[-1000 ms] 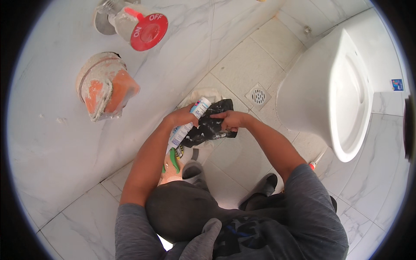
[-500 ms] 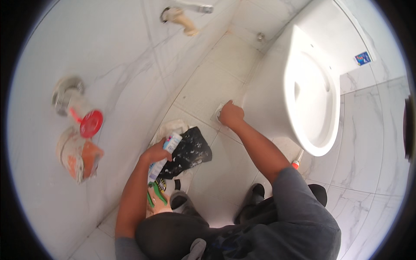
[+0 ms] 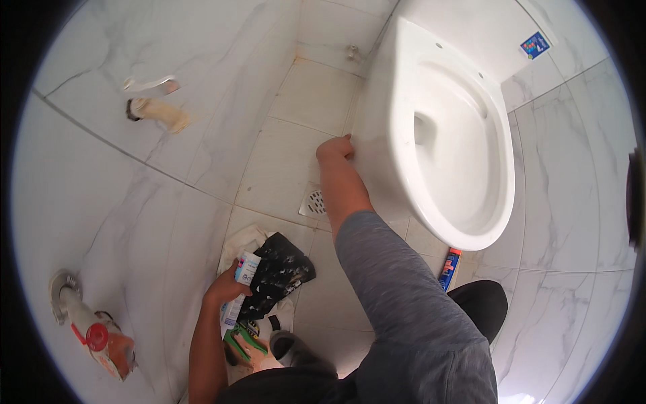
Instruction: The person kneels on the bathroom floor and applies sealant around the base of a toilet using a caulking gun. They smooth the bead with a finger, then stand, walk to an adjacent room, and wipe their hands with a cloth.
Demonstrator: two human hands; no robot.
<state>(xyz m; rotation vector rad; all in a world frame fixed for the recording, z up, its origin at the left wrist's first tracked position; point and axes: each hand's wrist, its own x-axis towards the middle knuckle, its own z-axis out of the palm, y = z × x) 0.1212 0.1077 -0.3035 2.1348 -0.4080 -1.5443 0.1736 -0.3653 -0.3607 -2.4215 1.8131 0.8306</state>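
Note:
My left hand is wrapped around a long white tube with blue and pink print, low by the left wall. A black cloth or plastic sheet with white smears lies beside it on the floor. My right hand is reached forward to the foot of the white toilet, its fingers curled and one fingertip against the side of the base. Whatever those fingers may hold is hidden. Just behind that hand, a metal floor drain is partly covered by the forearm.
Green-handled pliers or cutters lie near my left foot. A blue and orange tube is on the floor right of the toilet. From the left wall stick out a beige-wrapped tap and a pipe fitting with a red disc.
My right hand has moved from over the floor drain forward to the toilet base, uncovering part of the drain. My view has shifted; my left hand still holds the white tube.

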